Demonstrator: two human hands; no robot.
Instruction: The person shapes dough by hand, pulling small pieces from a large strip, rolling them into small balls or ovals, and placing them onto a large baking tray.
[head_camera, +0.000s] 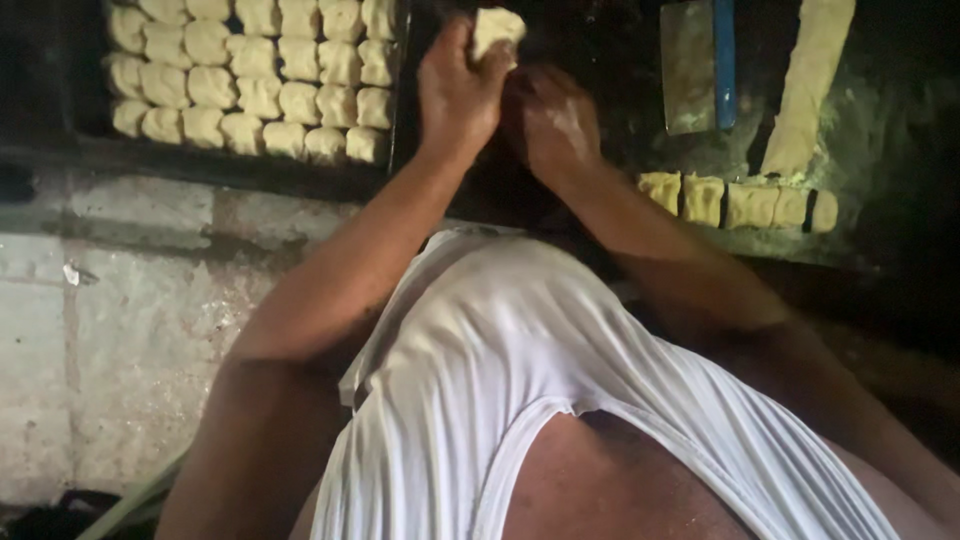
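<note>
You're mid-shaping here: your left hand (455, 85) is clamped round a dough piece (497, 28), your right hand (550, 120) cupped empty beside it, so next probably means the tray (395, 90).

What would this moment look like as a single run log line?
left hand: holds dough piece | right hand: beside it, empty | tray of dough pieces: left | cut dough row: right

My head camera looks steeply down over my chest, close in, the table (880, 130) toward twelve o'clock.
</note>
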